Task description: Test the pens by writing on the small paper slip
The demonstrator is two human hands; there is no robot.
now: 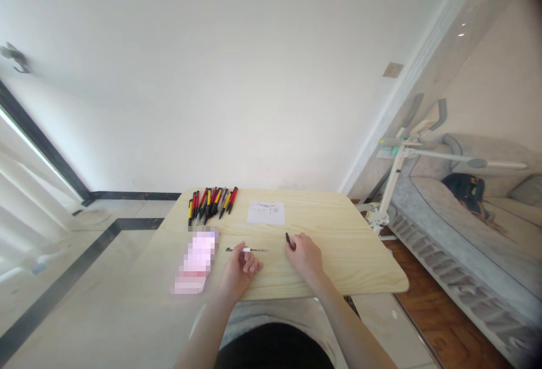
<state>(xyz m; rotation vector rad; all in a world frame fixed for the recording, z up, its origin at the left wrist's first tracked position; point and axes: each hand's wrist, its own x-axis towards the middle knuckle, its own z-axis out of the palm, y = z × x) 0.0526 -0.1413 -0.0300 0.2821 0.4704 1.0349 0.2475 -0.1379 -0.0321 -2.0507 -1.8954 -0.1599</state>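
My left hand (240, 270) rests on a light wooden table (351, 261), its fingers curled and pinched on a thin pen refill (248, 250) that lies pointing right. A little to the right, my right hand (305, 256) is closed around a small black pen part (288, 239) whose tip sticks up past the fingers. A row of several red, yellow and black pens (210, 202) lies at the table's far left. A small white slip of paper (266, 212) lies beyond my hands.
A blurred pink object (195, 262) lies left of my left hand. A white floor lamp stand (392, 185) and a grey sofa (466, 233) are to the right of the table. The wall stands just behind the table.
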